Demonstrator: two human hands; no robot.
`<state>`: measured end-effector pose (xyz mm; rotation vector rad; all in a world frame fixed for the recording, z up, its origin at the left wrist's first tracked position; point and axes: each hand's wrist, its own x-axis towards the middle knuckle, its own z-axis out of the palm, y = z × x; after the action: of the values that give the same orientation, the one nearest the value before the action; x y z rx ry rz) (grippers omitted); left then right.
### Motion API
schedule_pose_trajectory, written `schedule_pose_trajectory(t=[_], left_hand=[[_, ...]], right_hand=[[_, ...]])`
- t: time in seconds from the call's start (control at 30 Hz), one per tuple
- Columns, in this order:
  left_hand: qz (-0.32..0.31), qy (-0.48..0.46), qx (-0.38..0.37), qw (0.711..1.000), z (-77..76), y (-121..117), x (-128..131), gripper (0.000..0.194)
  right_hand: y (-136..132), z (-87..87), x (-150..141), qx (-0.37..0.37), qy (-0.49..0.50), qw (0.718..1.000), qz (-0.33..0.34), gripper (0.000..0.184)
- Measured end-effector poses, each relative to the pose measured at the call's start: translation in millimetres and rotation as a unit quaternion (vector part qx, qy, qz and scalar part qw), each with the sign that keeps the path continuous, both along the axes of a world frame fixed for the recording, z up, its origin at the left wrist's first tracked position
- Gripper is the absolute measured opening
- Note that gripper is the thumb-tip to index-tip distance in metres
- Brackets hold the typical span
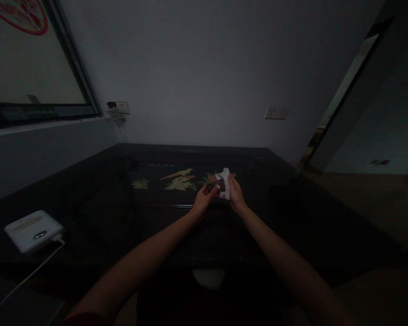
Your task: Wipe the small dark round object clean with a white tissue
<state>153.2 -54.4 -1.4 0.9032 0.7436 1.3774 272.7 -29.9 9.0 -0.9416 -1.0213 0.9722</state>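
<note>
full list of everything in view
table: one, black, middle
bird picture: one, yellowish, on table
cloth or tissue: one, white, over table
glossy item: one, dark, beside cloth
box: one, white, table's left
cable: one, white, at box
back wall: one, grey, behind table
double socket: one, whitish, wall's right
socket cluster: one, whitish, wall's left
window: one, dark frame, upper left
round decoration: one, red, on window
doorway: one, dim, right
left hand: one, holding glossy item
right hand: one, holding cloth

The cloth [226, 186] seems white, the table [115, 203] flower-patterned black.
</note>
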Motion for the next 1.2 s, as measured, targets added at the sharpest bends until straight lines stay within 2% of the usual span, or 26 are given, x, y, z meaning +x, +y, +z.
schedule_pose_trajectory(t=[0.07, 0.17, 0.27, 0.4, 0.53, 0.7, 0.8, 0.9, 1.0, 1.13, 1.2], left_hand=[[0.004, 0.008, -0.003, 1.000, 0.7, -0.7, 0.0, 0.041], [0.006, 0.024, -0.007, 1.000, 2.7, -2.8, -0.1, 0.042], [0.014, 0.030, -0.012, 0.999, 3.6, -4.1, -0.1, 0.042], [0.007, 0.020, -0.004, 1.000, 0.9, -2.0, -0.4, 0.041], [0.003, 0.017, 0.004, 1.000, -2.0, 0.8, -0.8, 0.041], [-0.008, 0.010, 0.012, 1.000, -1.2, -1.2, -0.9, 0.040], [-0.015, 0.007, 0.018, 1.000, -1.1, -2.1, -0.4, 0.041], [-0.011, 0.007, 0.018, 1.000, -1.5, -1.4, 0.1, 0.043], [-0.005, 0.014, 0.014, 1.000, -1.7, 0.0, 0.4, 0.044], [0.000, 0.022, 0.006, 1.000, -3.6, 2.6, 0.8, 0.043], [0.002, 0.023, 0.005, 1.000, -6.1, 4.3, 0.9, 0.042]], right_hand=[[-5.6, 4.3, -0.7, 0.067, -0.089, 0.994, -0.015, 0.050], [-13.8, 9.1, -1.8, 0.157, -0.210, 0.965, -0.021, 0.045], [-16.0, 9.3, -2.7, 0.184, -0.257, 0.949, -0.021, 0.041], [-8.4, 3.5, -2.8, 0.145, -0.184, 0.972, -0.018, 0.042], [0.8, -3.4, -2.6, 0.048, -0.029, 0.998, 0.004, 0.042], [1.4, -6.1, -4.9, -0.061, 0.135, 0.988, 0.051, 0.038], [-1.4, -4.8, -7.4, -0.073, 0.173, 0.979, 0.082, 0.036], [-2.2, -2.8, -8.3, -0.050, 0.179, 0.980, 0.074, 0.038], [-1.3, -0.5, -6.3, -0.023, 0.150, 0.988, 0.036, 0.044], [-4.4, 2.7, -2.7, 0.069, 0.025, 0.997, -0.001, 0.051], [-9.5, 5.0, -1.7, 0.130, -0.073, 0.989, -0.008, 0.050]])
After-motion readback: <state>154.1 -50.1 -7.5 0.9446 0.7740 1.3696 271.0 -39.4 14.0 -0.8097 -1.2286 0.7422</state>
